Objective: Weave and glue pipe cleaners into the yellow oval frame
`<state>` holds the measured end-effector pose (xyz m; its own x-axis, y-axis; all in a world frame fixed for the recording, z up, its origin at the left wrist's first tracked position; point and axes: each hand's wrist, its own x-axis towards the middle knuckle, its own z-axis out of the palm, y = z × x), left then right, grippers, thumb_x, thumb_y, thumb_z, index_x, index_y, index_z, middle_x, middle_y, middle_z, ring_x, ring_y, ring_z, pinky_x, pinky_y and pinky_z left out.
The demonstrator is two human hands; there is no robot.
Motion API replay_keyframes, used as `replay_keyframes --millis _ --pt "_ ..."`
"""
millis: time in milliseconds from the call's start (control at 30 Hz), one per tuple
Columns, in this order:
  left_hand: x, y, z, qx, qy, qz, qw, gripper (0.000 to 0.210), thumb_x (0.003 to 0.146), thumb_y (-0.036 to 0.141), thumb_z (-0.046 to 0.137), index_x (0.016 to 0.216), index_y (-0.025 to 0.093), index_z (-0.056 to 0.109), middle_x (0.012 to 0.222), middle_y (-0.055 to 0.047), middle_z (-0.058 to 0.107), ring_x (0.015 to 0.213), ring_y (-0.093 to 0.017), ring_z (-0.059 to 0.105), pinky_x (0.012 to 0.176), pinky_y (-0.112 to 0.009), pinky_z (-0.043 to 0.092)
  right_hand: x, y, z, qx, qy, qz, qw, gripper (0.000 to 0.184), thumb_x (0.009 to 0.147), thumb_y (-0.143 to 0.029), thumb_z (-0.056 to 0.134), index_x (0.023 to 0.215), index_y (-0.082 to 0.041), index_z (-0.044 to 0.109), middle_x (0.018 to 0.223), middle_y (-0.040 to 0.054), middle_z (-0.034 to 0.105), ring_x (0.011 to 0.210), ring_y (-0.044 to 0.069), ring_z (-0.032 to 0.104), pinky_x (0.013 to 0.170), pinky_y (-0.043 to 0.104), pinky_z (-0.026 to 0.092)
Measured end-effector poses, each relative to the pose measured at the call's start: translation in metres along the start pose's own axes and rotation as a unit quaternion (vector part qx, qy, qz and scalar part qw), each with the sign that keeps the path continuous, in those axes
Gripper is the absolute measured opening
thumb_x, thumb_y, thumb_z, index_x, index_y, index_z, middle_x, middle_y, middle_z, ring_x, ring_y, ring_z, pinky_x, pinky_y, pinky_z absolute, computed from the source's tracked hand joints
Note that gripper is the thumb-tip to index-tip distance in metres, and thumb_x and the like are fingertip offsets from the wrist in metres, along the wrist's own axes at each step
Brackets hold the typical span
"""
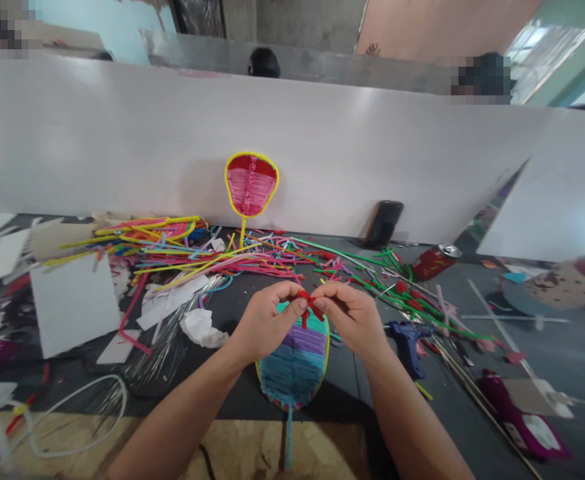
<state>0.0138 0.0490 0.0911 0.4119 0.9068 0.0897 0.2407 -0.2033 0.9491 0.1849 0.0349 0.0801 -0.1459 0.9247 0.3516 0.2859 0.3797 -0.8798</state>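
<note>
A small red pipe cleaner bow is pinched between both my hands, its short tails hanging down. On its left side, my left hand grips it with thumb and forefinger. My right hand pinches the other side, fingers curled. Beneath them lies a fan-shaped piece covered in teal, purple and blue pipe cleaners, with a yellow edge and a blue handle pointing toward me. My hands hide part of its upper end.
A yellow-rimmed pink and red fan stands against the white partition. Loose pipe cleaners spread across the table. Around me are a phone, a red can, a blue glue gun, crumpled tissue and a white cable.
</note>
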Motion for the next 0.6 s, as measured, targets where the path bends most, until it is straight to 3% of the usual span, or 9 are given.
replay_keyframes --millis 467,600 --pt "0.0028 -0.0021 0.0030 -0.068 0.015 -0.015 0.997 0.015 0.081 0.029 0.057 0.077 0.016 0.062 0.071 0.001 0.062 0.067 -0.012 0.055 0.064 -0.021 0.043 -0.0015 -0.0034 0.0043 0.003 0.024 -0.001 1.000 0.014 0.086 -0.028 0.053 0.078 -0.019 0.060 0.067 -0.0001 0.058 0.054 0.010 0.051 0.050 0.022 0.041" --pt "0.0021 0.0035 0.0031 -0.040 0.013 -0.019 0.999 0.012 0.081 0.023 0.054 0.073 0.016 0.060 0.067 0.002 0.062 0.064 -0.011 0.055 0.063 -0.021 0.042 -0.0012 -0.0022 0.0077 0.064 0.003 0.041 0.997 0.016 0.087 -0.031 0.053 0.077 -0.019 0.057 0.063 -0.0006 0.056 0.055 0.011 0.052 0.052 0.023 0.043"
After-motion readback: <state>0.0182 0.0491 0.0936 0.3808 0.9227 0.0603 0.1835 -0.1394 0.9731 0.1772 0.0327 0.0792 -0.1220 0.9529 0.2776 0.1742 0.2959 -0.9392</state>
